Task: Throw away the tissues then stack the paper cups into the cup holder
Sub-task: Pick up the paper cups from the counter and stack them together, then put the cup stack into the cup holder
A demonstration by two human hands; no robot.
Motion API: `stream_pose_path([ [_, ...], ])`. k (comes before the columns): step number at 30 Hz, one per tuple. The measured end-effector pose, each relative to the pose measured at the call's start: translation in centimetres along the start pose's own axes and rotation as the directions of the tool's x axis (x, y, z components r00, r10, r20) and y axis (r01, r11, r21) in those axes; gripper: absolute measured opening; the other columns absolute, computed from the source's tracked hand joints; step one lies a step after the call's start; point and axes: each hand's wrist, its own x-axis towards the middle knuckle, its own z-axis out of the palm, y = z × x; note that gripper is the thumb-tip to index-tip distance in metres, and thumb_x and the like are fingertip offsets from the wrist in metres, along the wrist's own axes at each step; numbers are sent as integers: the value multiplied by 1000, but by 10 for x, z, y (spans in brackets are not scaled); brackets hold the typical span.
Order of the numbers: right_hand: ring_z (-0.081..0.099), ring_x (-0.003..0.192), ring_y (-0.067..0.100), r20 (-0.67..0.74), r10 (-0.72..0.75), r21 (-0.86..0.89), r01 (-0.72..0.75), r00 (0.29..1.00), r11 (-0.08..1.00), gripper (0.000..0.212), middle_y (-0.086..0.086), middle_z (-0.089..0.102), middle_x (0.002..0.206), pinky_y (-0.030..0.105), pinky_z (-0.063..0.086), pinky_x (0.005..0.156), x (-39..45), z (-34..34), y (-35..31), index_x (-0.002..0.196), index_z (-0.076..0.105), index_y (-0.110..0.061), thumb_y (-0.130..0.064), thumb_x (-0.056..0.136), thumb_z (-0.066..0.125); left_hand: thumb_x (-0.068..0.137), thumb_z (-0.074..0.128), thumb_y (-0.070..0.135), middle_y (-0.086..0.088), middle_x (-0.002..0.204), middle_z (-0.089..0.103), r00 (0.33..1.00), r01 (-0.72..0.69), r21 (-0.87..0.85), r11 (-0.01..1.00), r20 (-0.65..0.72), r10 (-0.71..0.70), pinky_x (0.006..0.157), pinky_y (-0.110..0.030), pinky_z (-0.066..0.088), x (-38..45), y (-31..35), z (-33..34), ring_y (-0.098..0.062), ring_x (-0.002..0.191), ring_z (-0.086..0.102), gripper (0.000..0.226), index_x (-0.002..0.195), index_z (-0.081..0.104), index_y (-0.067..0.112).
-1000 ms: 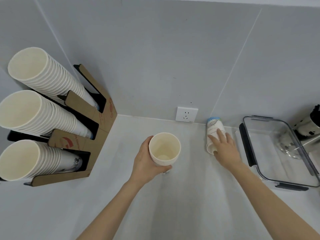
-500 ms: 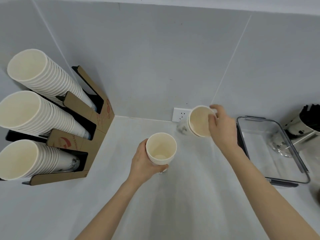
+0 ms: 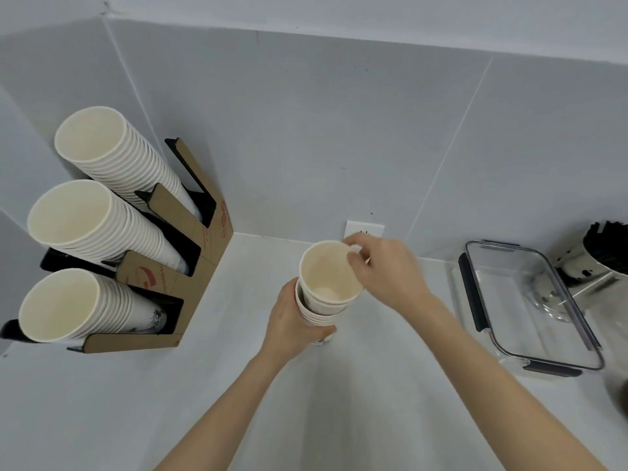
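My left hand (image 3: 292,321) grips a short stack of white paper cups (image 3: 321,316) upright above the counter. My right hand (image 3: 384,270) pinches the rim of a paper cup (image 3: 328,273) that sits tilted in the top of that stack. At the left stands a brown and black cup holder (image 3: 190,253) with three slanted rows of nested white cups (image 3: 91,212). No tissue is in view.
A clear glass container (image 3: 530,304) with black clips lies on the counter at the right. A black and white holder of dark sticks (image 3: 601,253) stands beyond it. A white wall socket (image 3: 365,229) is behind the hands. The grey tiled wall closes the back and left.
My right hand picked the lying cup off the counter at the right, carried it left and set it into the stack in my left hand. The view shifted right and down.
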Motion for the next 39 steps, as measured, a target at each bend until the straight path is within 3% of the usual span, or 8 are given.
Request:
stream_pose_path([
  [4,60,96,27,78,52,-76,-46,996,996,27,3,72,98,35,45,74,-9,37,13,109,60,-28,-28,92,40,40,83,25,25,97,52,1000,-5,3,1000,15,5,68,-10,38,-2,-4,-3,-1,91,52,76,99,41,49],
  [8,59,88,24,166,102,224,-139,981,965,33,3,70,89,36,45,75,-19,51,21,94,65,-21,-36,94,36,41,85,21,24,99,51,1000,7,-16,1000,7,-7,69,-7,37,-8,-9,-12,-4,93,52,79,103,41,44],
  [11,60,95,12,360,190,571,-377,913,729,34,-8,67,101,32,47,87,-25,55,12,101,64,-30,-46,92,36,42,84,24,19,104,53,999,35,-44,998,-1,-35,70,-11,40,-16,-10,-23,-6,95,53,86,116,41,33],
  [14,63,96,16,473,169,654,-473,865,591,34,-4,65,104,37,50,91,-29,59,-2,103,62,-29,-48,91,36,43,84,27,24,101,54,1000,10,-76,997,-11,-11,64,-2,42,-26,-6,-45,9,90,54,89,117,37,38],
  [24,64,87,13,179,-121,796,-71,976,601,22,-6,67,95,36,57,81,-15,18,-127,98,62,-27,-36,93,42,50,84,34,23,127,49,916,-302,30,953,-266,299,93,-9,39,-68,53,-159,6,115,47,106,127,15,59],
  [28,65,84,2,56,-278,841,105,959,531,22,-18,70,84,18,56,68,-11,-3,-187,97,63,-31,-34,93,42,49,83,35,43,120,42,827,-381,105,918,-405,390,86,0,37,-86,77,-210,14,113,44,106,128,15,57],
  [33,64,83,-7,-4,-392,868,198,920,455,26,-25,70,82,8,50,62,-12,-3,-246,88,64,-39,-30,95,40,50,84,36,35,124,38,731,-416,273,868,-467,497,87,3,32,-106,88,-265,16,114,40,102,125,18,54],
  [39,59,110,9,22,-446,865,207,895,458,23,-11,67,110,44,47,99,-16,45,-275,102,61,-42,-36,91,41,51,84,32,24,126,42,756,-343,260,903,-494,429,93,-3,34,-115,52,-292,8,117,42,97,126,24,43],
])
